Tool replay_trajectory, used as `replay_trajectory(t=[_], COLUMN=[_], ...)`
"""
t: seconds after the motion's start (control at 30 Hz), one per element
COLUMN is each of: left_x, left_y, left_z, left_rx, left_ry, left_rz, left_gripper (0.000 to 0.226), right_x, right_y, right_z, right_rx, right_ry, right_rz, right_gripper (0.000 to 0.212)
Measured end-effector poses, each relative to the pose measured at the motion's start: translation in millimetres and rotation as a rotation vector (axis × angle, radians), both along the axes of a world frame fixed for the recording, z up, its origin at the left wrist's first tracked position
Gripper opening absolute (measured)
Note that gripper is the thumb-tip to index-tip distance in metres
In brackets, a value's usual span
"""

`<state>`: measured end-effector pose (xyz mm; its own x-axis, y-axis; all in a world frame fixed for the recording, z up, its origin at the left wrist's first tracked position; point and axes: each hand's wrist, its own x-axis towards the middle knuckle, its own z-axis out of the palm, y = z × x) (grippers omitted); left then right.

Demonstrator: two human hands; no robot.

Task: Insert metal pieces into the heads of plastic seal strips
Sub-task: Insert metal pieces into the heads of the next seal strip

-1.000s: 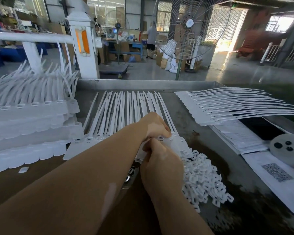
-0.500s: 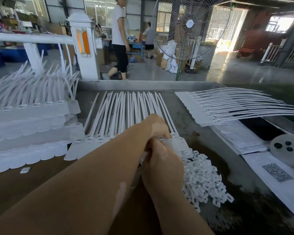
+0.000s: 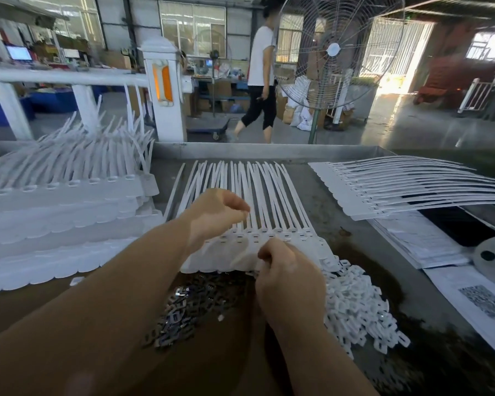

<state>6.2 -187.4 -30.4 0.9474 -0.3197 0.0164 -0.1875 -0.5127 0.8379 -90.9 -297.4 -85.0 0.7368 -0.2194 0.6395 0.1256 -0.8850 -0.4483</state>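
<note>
The left hand has lifted off the seal strips, uncovering their heads.

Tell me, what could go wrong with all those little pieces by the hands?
The left hand is lifted over the row of seal strips; if its forearm drags back, it might sweep the metal pieces off the table edge. The right hand works at the strip heads right beside the heap of white plastic clips, so a nudge could mix clips into the metal pile.
</note>
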Motion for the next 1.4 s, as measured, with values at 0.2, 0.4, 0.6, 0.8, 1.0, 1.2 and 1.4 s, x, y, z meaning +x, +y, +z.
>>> replay_trajectory(t=[0.2,0.4,0.6,0.8,1.0,1.2,1.4], left_x=[-21.4,-39.7,-50.4,-50.1,-47.1,-45.3,-46.7], left_y=[48.5,63.5,66.8,69.7,72.5,73.7,73.0], left_z=[-15.0,-37.7,-50.9,-51.3,-51.7,-54.7,-55.5], left_rx=[0.178,0.294,0.363,0.428,0.446,0.415,0.34], left_ry=[-0.204,-0.289,-0.427,-0.454,-0.454,-0.419,-0.389], left_rz=[0.087,0.209,0.219,0.201,0.182,0.189,0.19], left_gripper=[0.009,0.016,0.028,0.048,0.054,0.051,0.048], right_x=[0.0,-1.8,-2.6,-2.0,0.1,0.0,-2.3], right_y=[-0.4,-1.0,-0.5,-0.5,-1.6,-2.0,-2.5], right_z=[-0.9,-0.8,-2.1,-2.8,-3.9,-4.4,-2.2], right_rx=[0.019,0.014,0.036,0.041,0.047,0.04,0.058], right_ry=[0.055,0.079,0.076,0.064,0.059,0.018,-0.048], right_rz=[0.008,0.031,0.039,0.028,0.017,0.013,0.018], right_gripper=[0.018,0.017,0.016,0.017,0.017,0.018,0.019])
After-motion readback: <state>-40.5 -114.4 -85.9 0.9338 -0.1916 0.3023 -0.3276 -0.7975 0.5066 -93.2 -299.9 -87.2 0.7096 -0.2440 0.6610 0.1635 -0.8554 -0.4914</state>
